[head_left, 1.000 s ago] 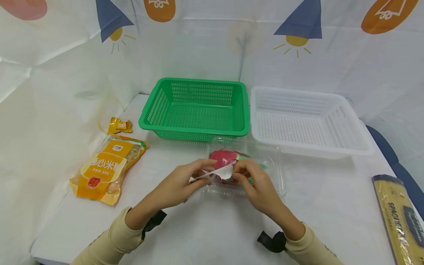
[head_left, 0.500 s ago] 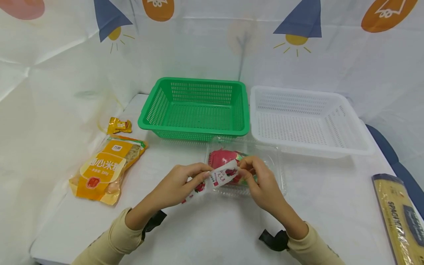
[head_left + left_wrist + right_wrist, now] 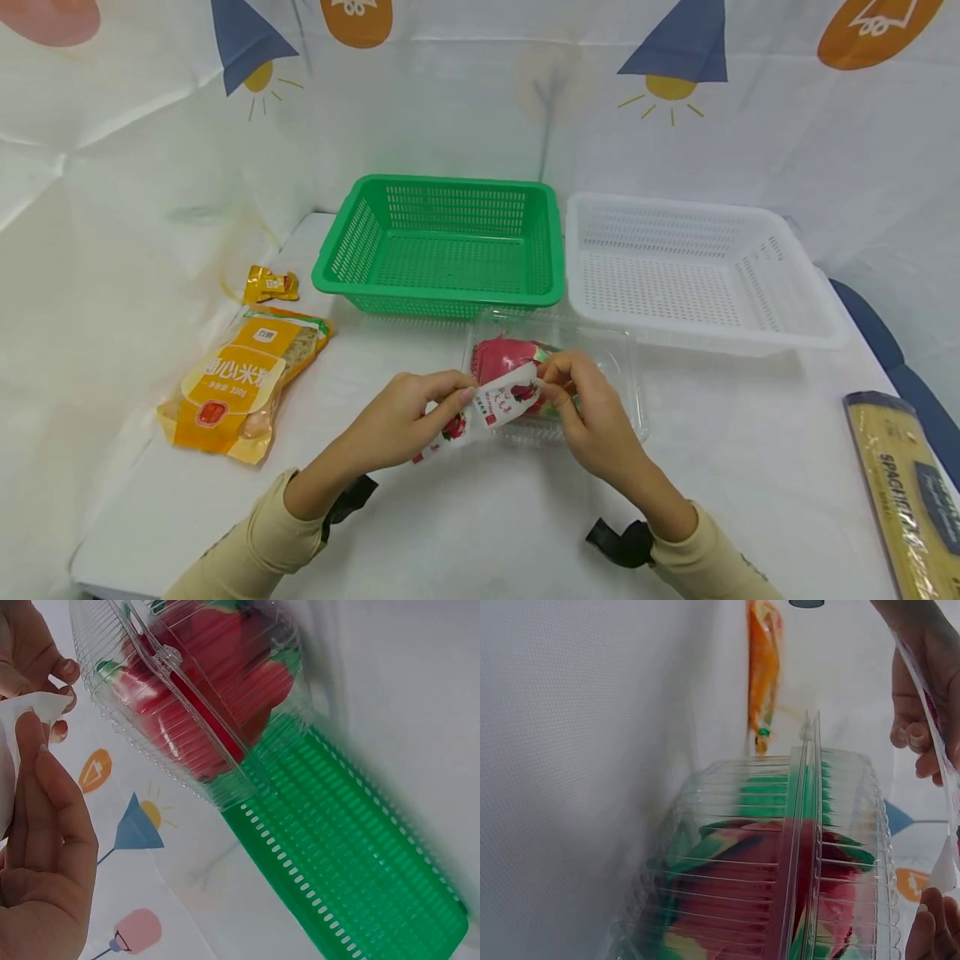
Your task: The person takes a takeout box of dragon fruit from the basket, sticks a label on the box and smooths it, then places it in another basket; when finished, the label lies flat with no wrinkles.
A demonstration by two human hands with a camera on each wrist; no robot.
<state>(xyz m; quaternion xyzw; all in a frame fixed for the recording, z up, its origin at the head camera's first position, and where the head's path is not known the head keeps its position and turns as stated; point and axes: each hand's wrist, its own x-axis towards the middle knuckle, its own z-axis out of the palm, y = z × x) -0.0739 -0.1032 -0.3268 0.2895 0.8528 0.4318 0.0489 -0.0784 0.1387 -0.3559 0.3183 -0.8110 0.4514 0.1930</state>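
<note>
Both hands hold a white paper label (image 3: 501,402) printed with red fruit, over the front of a clear plastic clamshell box (image 3: 632,392). My left hand (image 3: 408,421) pinches the strip near its middle, thumb on top. At the upper right end, my right hand (image 3: 591,412) pinches the corner between thumb and fingers. Inside the box lie red dragon fruit (image 3: 501,357) with green tips; the lid is down in the right wrist view. From the left wrist, the label's pale back (image 3: 45,706) shows between the fingers of both hands.
Behind the box stand a green basket (image 3: 450,302) and a white basket (image 3: 712,333). To the left lie an orange food bag (image 3: 243,379) and small gold packets (image 3: 272,284). A spaghetti pack (image 3: 903,492) lies at the right edge of the white table (image 3: 480,533).
The label has turned from nearly edge-on, its white back showing, so its printed face shows to the head camera. Both hands have kept hold of it, with little movement in the last half second.
</note>
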